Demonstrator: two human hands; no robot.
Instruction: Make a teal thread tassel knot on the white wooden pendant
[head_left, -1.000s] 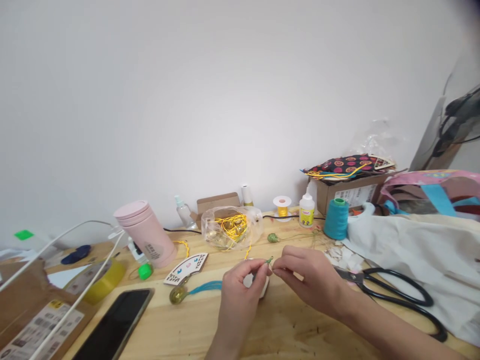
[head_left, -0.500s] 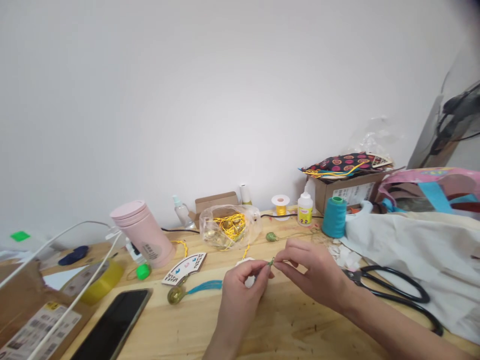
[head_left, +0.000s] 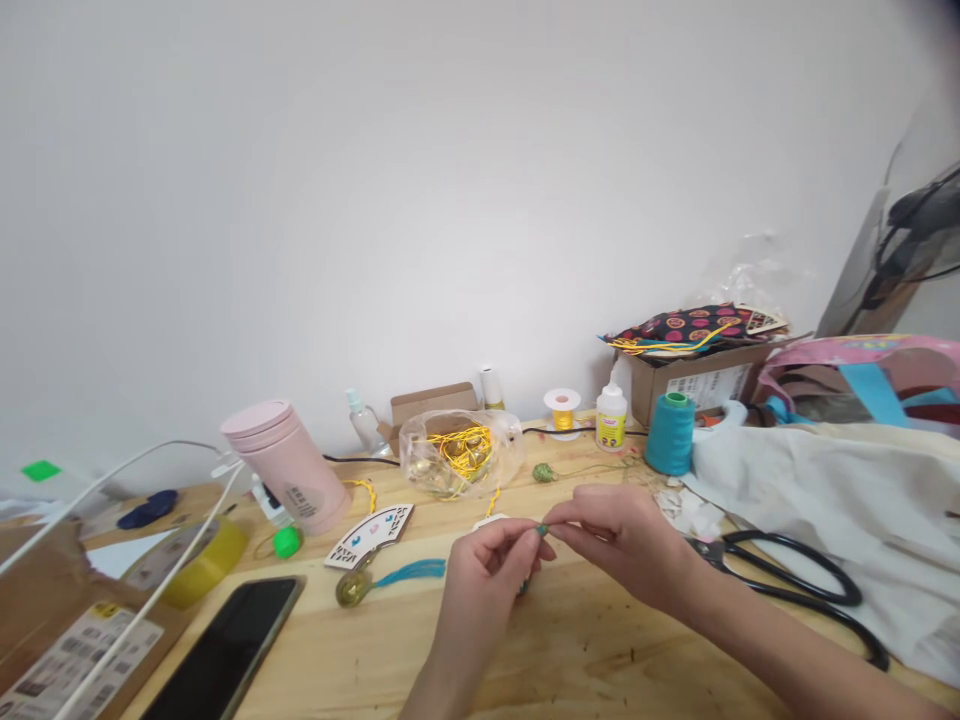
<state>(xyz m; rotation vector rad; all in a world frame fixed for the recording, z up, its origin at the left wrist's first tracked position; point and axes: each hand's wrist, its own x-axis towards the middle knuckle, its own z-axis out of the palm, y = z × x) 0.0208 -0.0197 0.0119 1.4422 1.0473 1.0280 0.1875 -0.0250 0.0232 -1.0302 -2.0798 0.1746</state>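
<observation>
My left hand [head_left: 489, 580] is closed in a pinch on a small green thread [head_left: 541, 530] over the middle of the wooden table. From the right, my right hand [head_left: 611, 535] pinches the same bit of thread, and the fingertips of both hands nearly meet. A bit of blue shows below my left fingers; what it belongs to is hidden. Behind my left hand a white piece [head_left: 489, 521] with a yellow cord is partly covered. To its left lies a fan-shaped ornament [head_left: 369, 538] with a brass-coloured disc [head_left: 351, 588] and a blue tassel [head_left: 409, 571].
Black-handled scissors [head_left: 795, 575] lie right of my right forearm, by a white cloth [head_left: 832, 500]. Behind stand a teal thread cone [head_left: 670, 435], a glue bottle [head_left: 611, 418] and a plastic bag of yellow cords [head_left: 461, 455]. A phone [head_left: 225, 650] and pink tumbler [head_left: 289, 465] are at left.
My right fingers have shifted slightly left and down, closer to my left fingertips. The green thread between them shows less, and both hands keep their pinch.
</observation>
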